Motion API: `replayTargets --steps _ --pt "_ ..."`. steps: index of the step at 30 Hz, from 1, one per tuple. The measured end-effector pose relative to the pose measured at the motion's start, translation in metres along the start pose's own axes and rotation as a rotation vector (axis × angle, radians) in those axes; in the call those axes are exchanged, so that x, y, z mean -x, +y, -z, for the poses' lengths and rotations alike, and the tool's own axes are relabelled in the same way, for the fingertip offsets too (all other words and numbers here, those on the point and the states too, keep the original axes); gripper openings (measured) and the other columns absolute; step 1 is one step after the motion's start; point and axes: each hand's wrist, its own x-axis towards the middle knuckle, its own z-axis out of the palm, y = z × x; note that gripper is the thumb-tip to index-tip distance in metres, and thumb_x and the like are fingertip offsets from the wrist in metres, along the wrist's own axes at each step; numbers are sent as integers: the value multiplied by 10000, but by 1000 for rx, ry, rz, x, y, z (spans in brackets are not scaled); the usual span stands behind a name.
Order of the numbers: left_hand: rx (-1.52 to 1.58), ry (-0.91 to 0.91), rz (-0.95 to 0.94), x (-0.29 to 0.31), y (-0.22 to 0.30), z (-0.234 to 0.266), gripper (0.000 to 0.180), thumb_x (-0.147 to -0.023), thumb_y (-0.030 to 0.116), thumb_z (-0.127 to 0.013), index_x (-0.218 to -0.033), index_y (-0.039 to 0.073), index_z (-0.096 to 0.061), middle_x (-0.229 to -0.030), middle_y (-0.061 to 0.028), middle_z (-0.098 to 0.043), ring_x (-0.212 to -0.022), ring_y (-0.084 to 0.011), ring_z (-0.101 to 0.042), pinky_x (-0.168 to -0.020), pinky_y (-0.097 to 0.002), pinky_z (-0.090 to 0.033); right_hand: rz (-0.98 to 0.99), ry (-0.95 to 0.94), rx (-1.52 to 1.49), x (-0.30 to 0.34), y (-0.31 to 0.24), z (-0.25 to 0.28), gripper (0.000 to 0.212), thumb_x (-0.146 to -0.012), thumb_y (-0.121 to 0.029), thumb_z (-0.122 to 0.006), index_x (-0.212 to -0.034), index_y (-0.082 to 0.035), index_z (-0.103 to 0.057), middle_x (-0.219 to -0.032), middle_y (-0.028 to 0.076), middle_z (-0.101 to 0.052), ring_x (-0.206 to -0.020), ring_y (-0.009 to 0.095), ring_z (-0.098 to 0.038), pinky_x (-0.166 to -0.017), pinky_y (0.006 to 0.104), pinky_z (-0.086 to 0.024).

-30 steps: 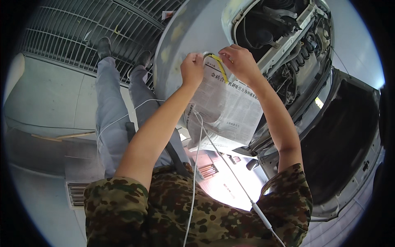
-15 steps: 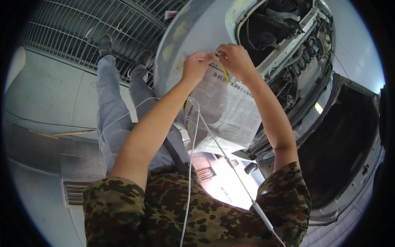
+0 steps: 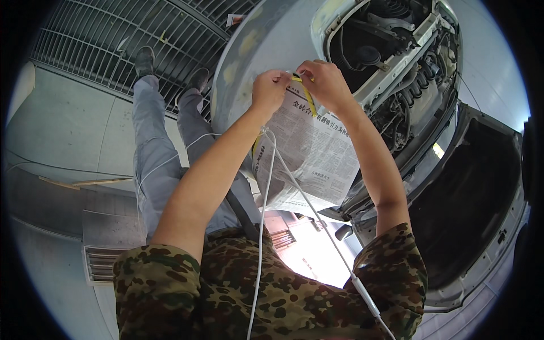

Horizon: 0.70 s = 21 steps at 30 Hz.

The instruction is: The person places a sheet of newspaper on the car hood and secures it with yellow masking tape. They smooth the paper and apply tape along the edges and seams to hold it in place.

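Observation:
My left hand and my right hand are raised together at the top edge of a sheet of newspaper laid against a grey car fender. Both hands pinch a strip of yellow tape that runs down from between the fingers onto the paper's top edge. The newspaper hangs below the hands and covers part of the fender. More yellow tape shows along the paper's left edge, partly hidden by my left forearm.
The open engine bay lies right of the hands and a dark open bonnet further right. My grey-trousered legs stand on a metal floor grating. A white cable hangs down from my wrist.
Both hands have shifted slightly up and closer together along the newspaper's top edge, with the yellow tape between them now shorter and pressed onto the paper.

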Motion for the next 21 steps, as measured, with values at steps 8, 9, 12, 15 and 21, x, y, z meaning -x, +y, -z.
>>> replayTargets --steps 8,9,12,15,21 --pt "-249 186 -112 5 -3 -7 197 -954 249 -772 -998 58 -794 -906 -96 -783 -805 -249 -743 -756 -381 -569 52 -135 306 4 -5 -1 171 -939 -143 -727 -1064 -169 -840 -999 116 -670 -812 320 -720 -780 432 -594" --pt "-274 198 -120 5 -3 -8 188 -953 254 -774 -984 69 -790 -908 -85 -774 -812 -254 -736 -758 -393 -567 64 -145 344 5 -6 0 173 -944 -147 -719 -1065 -171 -841 -1004 113 -662 -809 319 -722 -775 429 -596" --pt "-339 236 -146 7 -5 -11 172 -950 268 -779 -943 96 -774 -919 -60 -752 -836 -268 -721 -761 -425 -560 96 -167 443 6 -11 0 178 -964 -160 -693 -1061 -167 -842 -1009 109 -644 -802 320 -728 -756 426 -599" --pt "-377 280 -188 8 -5 -15 176 -951 266 -779 -919 94 -760 -912 -61 -744 -830 -268 -712 -755 -427 -552 124 -147 521 7 -15 -3 164 -947 -140 -672 -1003 -135 -826 -1006 116 -649 -791 321 -740 -723 428 -602" --pt "-417 306 -212 10 -7 -16 170 -963 234 -771 -929 67 -763 -864 -70 -747 -786 -250 -705 -742 -399 -548 141 -129 530 8 -17 -6 153 -902 -92 -673 -954 -116 -815 -1006 129 -662 -775 324 -749 -698 432 -603"
